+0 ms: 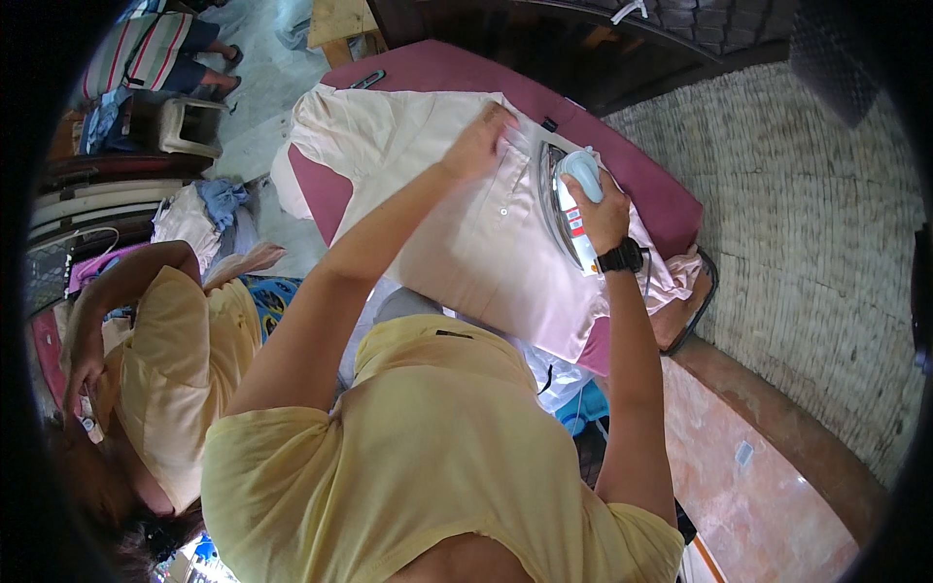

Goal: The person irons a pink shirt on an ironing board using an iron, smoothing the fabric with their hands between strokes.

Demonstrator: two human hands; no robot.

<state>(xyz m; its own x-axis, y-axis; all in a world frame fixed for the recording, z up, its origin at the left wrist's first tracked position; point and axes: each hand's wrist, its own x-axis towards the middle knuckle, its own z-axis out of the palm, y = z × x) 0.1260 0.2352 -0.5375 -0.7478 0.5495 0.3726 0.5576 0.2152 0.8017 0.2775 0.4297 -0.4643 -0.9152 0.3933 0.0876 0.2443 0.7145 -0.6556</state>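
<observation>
A pale pink shirt (428, 223) with a button placket lies spread over a maroon padded ironing board (671, 199). My right hand (604, 219) is closed around the light blue handle of a clothes iron (562, 199). The iron is over the right part of the shirt, its curved metal edge facing the placket. My left hand (478, 142) rests on the shirt near its far edge, left of the iron. Its fingers are smeared by motion, so I cannot tell whether they grip the cloth.
A small dark teal tool (367, 80) lies on the board's far left edge. Close on my left stands another person in a yellow top (170, 379). A white plastic stool (190, 126) is farther left. Woven matting (777, 194) covers the surface at right.
</observation>
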